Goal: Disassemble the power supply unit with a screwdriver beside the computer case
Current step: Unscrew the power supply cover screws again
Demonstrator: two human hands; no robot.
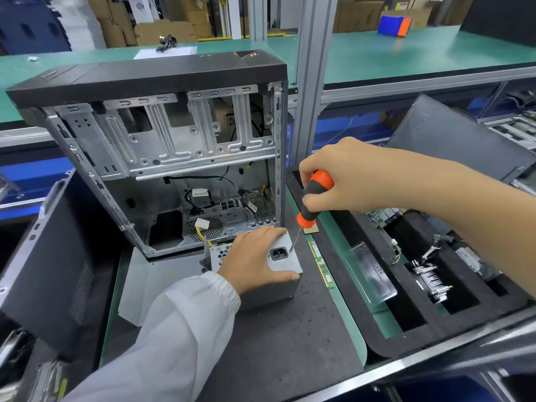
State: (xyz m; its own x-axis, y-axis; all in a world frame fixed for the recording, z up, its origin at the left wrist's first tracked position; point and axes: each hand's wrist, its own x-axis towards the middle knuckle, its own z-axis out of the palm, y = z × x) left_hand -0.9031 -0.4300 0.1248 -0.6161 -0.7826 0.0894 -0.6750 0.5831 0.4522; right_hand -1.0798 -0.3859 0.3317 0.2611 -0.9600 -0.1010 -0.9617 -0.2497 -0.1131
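Pressing down on the power supply unit [282, 262], your left grip [255, 261] lies over its top with fingers spread and thumb along its near edge. Your right grip [336, 181] is wrapped around the orange-and-black screwdriver [311, 204], whose tip meets the unit's face just beside the power socket [279, 253]. The unit sits on the desk's dark mat [290, 338], right in front of the open computer case [162, 158].
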